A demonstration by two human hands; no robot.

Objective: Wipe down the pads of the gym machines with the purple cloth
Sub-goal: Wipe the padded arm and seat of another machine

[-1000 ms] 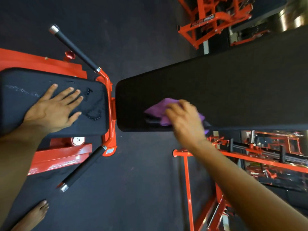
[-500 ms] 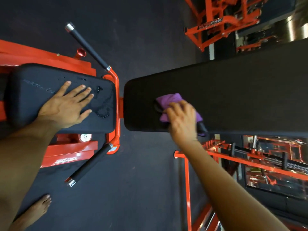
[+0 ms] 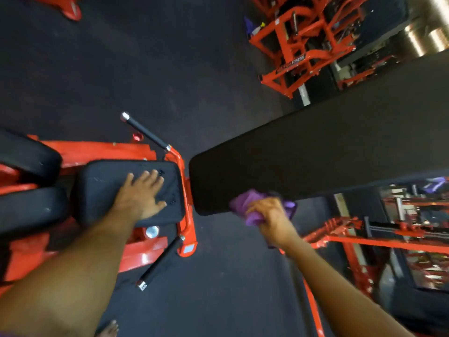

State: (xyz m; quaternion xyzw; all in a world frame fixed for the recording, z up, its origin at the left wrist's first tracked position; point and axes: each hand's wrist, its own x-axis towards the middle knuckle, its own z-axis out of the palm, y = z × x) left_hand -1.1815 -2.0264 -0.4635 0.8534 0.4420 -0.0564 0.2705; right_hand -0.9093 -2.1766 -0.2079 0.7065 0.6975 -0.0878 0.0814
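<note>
Purple cloth [image 3: 252,210], one, bunched in the right hand [image 3: 272,220], which grips it at the near lower corner of the long black back pad [image 3: 315,152]; that pad's long axis runs up and right. Left hand [image 3: 143,193] lies flat, fingers spread, on the seat pad [image 3: 102,181]. Two black grip handles [image 3: 145,130] flank the seat.

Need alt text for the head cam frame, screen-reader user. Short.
Seen from above, a person's right hand grips a bunched purple cloth at the near edge of a long black pad. The left hand rests flat on a smaller black seat pad of an orange-framed gym machine.
</note>
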